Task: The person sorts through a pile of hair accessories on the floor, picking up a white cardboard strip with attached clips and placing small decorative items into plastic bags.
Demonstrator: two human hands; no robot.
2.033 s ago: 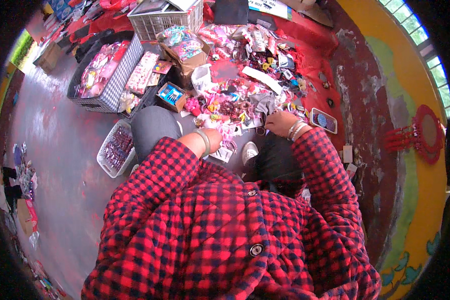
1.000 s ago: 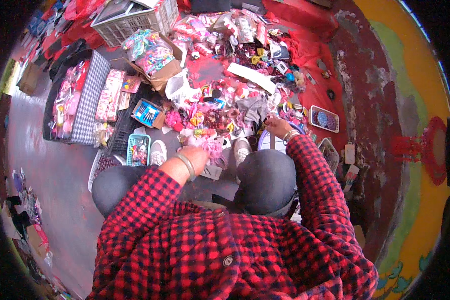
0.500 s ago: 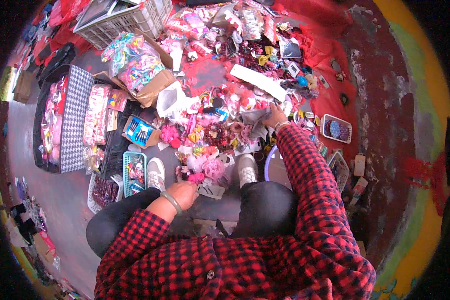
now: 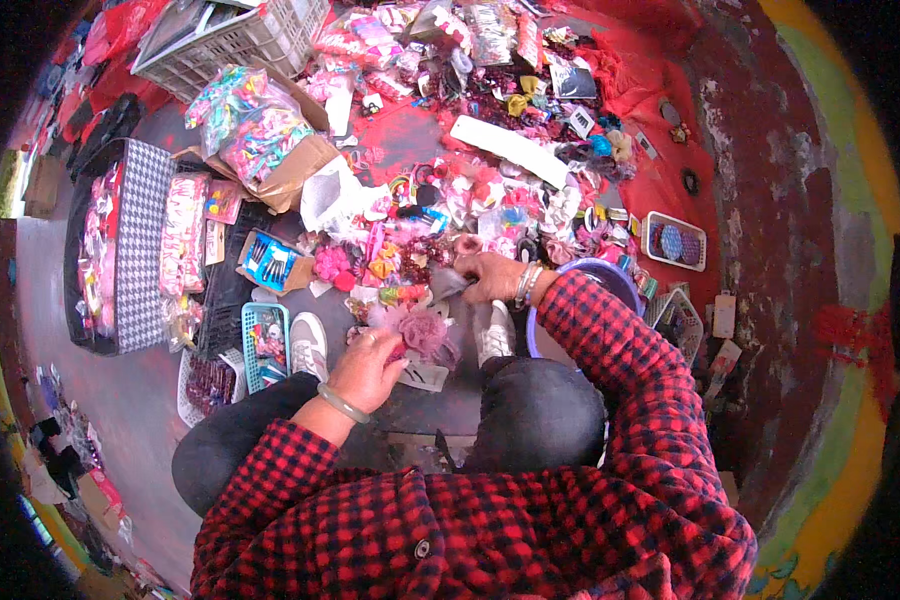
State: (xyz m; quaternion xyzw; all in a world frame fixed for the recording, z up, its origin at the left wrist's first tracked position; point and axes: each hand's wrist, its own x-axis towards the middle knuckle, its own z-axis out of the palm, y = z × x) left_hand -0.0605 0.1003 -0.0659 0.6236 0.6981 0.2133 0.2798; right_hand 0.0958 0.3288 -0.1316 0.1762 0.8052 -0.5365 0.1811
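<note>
My left hand point(image 4: 367, 370) is closed at the near edge of the pile, its fingertips on a pink fabric flower point(image 4: 418, 332). The fingers partly cover this flower, and a bit of brighter pink shows beside them. Farther right, my right hand point(image 4: 495, 277) pinches a soft grey piece point(image 4: 449, 284), perhaps cloth, above the pile. Around both hands lie hair ornaments: a bright pink flower cluster point(image 4: 333, 264), a yellow-orange bow point(image 4: 382, 264) and dark red beads. A white card point(image 4: 425, 376) lies just beyond my left hand. My right forearm passes over a purple-rimmed basin point(image 4: 625, 285).
Left stand a turquoise basket point(image 4: 250, 345), a box of blue packets point(image 4: 273, 262) and a houndstooth box point(image 4: 146, 250). A carton point(image 4: 305, 170) holds bagged colourful pieces, with a grey crate point(image 4: 232, 50) behind. Right is a white tray point(image 4: 703, 250). A long white strip point(image 4: 510, 150) crosses the pile.
My right hand has come nearer and left with the grey piece, away from the pile's right side. My left hand has moved slightly up, and the pink flower shifted a little left.
</note>
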